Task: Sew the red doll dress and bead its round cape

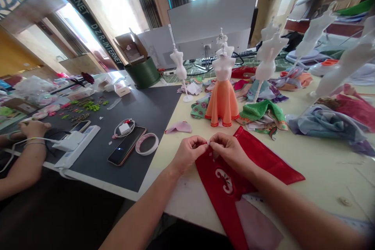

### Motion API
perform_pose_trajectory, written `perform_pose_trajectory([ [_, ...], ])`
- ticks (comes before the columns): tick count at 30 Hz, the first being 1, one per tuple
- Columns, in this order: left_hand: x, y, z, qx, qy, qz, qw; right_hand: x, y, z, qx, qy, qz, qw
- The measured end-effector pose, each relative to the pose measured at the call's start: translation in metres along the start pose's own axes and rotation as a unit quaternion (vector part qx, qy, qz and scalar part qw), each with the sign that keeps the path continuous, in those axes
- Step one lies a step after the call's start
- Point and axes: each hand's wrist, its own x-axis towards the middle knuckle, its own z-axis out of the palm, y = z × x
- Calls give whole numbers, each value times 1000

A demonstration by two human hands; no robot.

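My left hand (190, 152) and my right hand (230, 150) meet fingertip to fingertip over a red cloth (263, 154). Both are closed in a pinch, thumb against forefinger. A tiny whitish bit (208, 143) shows between the fingertips; it is too small to name. The red cloth lies on the table under my hands and carries a white curled motif (224, 181). Its folded part at the front shows a paler pink underside (256, 224). Just beyond my hands stands a small white dress form (223, 64) wearing an orange skirt (222, 101).
Left are a phone (127, 146), a tape roll (147, 144), a charger with coiled cable (124, 128) and a power strip (77, 146). Another person's hand (34, 129) rests at far left. More dress forms (268, 56), cloth scraps (263, 115) and a monitor (213, 13) stand behind.
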Motion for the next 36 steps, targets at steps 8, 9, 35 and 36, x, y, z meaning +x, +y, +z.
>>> perform_pose_trajectory([
  [8, -2, -1, -1, 14, 23, 14, 1000, -2, -5, 1, -71, 3, -42, 997],
  [9, -2, -1, -1, 19, 21, 17, 999, -2, -5, 0, -78, 4, -47, 996],
  [35, -4, -7, 3, -88, -6, 6, 996, -2, -1, -1, 83, -28, 44, 995],
  [36, -4, -7, 3, -85, 2, 7, 996, -2, -1, -2, 43, 0, 13, 999],
])
